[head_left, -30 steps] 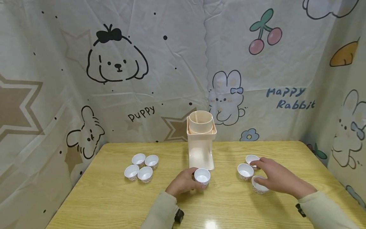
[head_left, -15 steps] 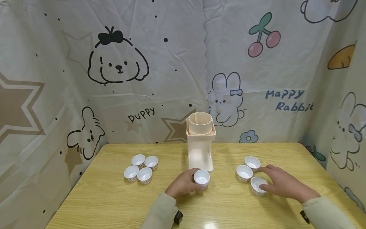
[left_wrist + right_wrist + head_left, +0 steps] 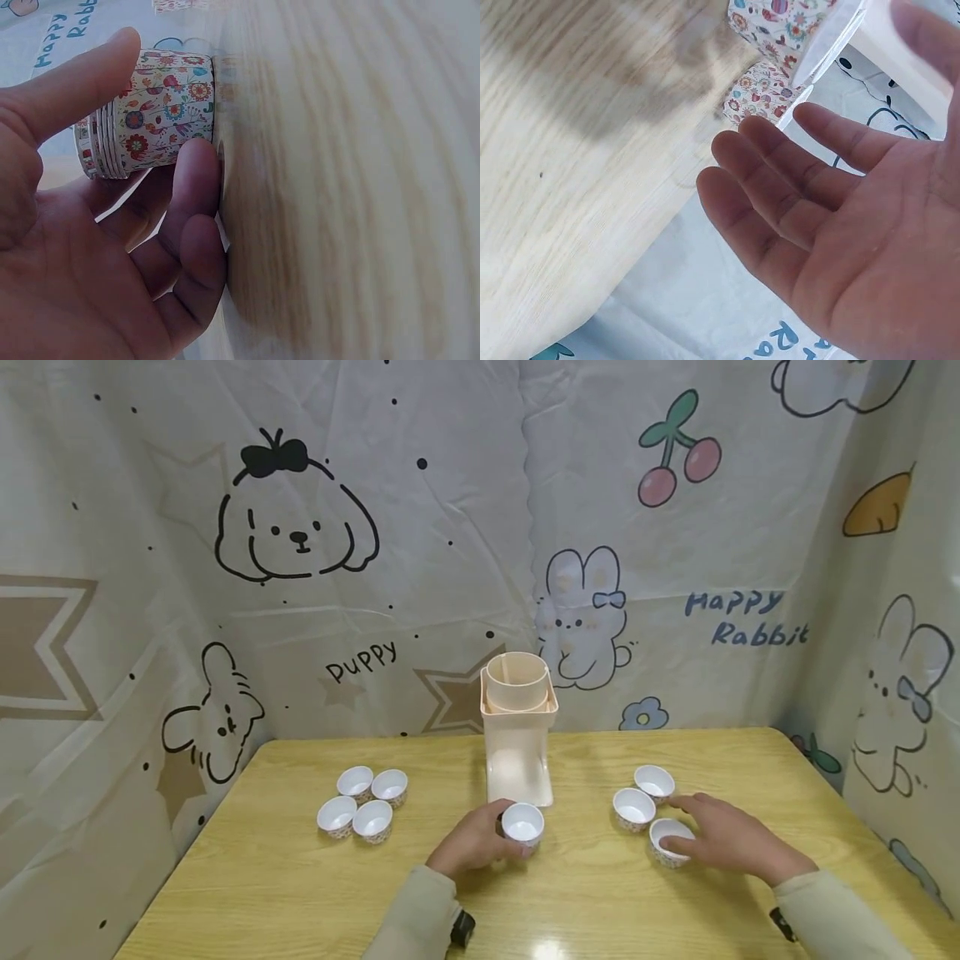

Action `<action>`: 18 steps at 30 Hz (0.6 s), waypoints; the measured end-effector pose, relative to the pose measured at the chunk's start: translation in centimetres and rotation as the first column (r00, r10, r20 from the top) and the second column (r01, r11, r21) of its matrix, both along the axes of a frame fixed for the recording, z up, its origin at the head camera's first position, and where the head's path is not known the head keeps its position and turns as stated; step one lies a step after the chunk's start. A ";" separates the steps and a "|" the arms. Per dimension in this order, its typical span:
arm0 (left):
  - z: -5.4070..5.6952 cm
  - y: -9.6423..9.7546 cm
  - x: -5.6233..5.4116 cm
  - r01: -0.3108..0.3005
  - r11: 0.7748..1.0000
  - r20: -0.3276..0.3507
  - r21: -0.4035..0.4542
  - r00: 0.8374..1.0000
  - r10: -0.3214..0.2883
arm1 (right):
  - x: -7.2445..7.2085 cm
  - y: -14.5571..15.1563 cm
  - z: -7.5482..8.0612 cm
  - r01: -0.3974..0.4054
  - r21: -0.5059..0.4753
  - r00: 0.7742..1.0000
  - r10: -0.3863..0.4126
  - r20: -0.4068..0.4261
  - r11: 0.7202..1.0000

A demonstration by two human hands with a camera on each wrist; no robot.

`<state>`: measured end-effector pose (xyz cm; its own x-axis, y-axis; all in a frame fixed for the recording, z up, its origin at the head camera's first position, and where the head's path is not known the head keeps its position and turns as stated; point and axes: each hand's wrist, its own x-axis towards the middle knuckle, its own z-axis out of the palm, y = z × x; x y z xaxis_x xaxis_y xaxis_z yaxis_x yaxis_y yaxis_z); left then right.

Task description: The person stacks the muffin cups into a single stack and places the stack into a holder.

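My left hand (image 3: pixel 472 839) grips a small stack of floral paper baking cups (image 3: pixel 522 824) at the middle of the table. In the left wrist view, several rims show nested in this stack (image 3: pixel 161 112), its base close to the wood; the thumb and fingers lie around it. My right hand (image 3: pixel 731 837) hovers at the right group of cups, its thumb over the near cup (image 3: pixel 670 841); whether they touch I cannot tell. Beside that cup stand a left cup (image 3: pixel 634 808) and a far cup (image 3: pixel 655 783). In the right wrist view the fingers (image 3: pixel 780 187) are loosely extended, holding nothing.
A cream holder (image 3: pixel 517 752) with a round cylinder (image 3: pixel 517 681) in its top stands behind the left hand. Several white-lined paper cups (image 3: pixel 372 821) sit grouped on the left of the wooden table (image 3: pixel 300 902). A printed cloth (image 3: pixel 450 568) hangs behind.
My right hand has drawn back a little from over the right cups, uncovering the far one. The left hand keeps its grip on the baking cups. The head view has shifted slightly.
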<state>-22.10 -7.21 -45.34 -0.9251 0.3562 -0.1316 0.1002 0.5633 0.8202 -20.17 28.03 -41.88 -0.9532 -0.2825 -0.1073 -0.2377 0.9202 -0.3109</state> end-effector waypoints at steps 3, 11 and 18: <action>0.1 -0.1 0.0 0.002 1.000 0.000 0.017 1.000 -0.002 | 0.0 0.0 0.2 -0.006 0.011 1.000 0.005 0.009 1.000; 0.0 0.1 -0.1 0.013 0.999 0.011 0.037 1.000 -0.013 | 0.0 -0.2 -0.1 0.030 0.036 0.998 -0.032 0.052 0.999; 0.0 -0.1 -0.2 -0.003 1.000 0.022 0.029 1.000 0.002 | 0.0 -0.6 -0.2 0.011 0.026 1.000 -0.011 0.002 1.000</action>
<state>-22.34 -7.26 -45.36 -0.9231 0.3579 -0.1409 0.0810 0.5390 0.8384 -20.21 27.39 -42.12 -0.9560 -0.2693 -0.1163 -0.2272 0.9306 -0.2869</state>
